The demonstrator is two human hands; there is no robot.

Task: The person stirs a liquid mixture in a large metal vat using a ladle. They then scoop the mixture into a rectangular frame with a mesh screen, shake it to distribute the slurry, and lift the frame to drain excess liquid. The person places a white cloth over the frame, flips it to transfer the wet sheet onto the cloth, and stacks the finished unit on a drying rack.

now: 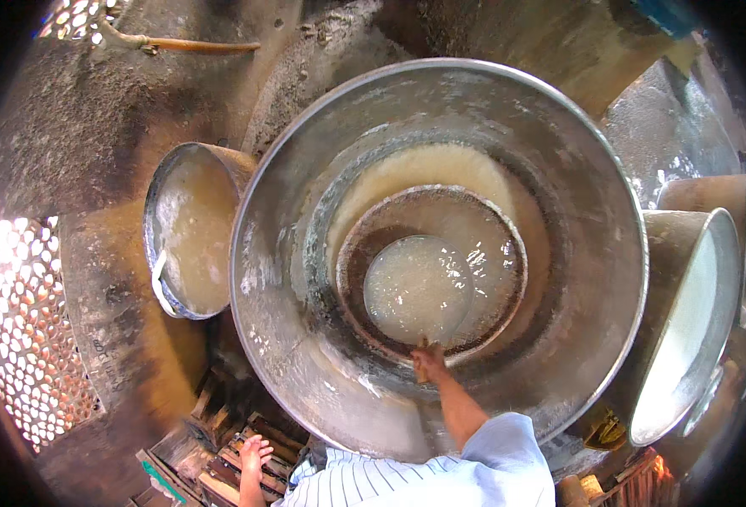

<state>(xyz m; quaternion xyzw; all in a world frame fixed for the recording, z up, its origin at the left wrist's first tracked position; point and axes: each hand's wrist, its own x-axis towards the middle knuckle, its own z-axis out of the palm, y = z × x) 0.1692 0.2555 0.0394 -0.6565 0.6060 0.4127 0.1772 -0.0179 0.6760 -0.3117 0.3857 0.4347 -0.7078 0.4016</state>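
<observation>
Large metal pot (577,211), one, centre. Within it: round brown-walled container (352,272) of cloudy liquid. Within that: round scoop (418,291), dipped, near left side. Right hand (429,362): closed around scoop's handle. Left hand (255,455): fingers loosely spread, unladen, above firewood (219,489).

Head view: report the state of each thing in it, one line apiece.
Vat: uncovered, pale liquid inside.
Tub: within the vat, holding liquid.
Scoop: within the tub's rim, depth unclear.
Left bucket: uncovered, cloudy inside.
Right pot: uncovered, contents unclear.
Right hand: closed on scoop's handle.
Left hand: open, empty.
</observation>
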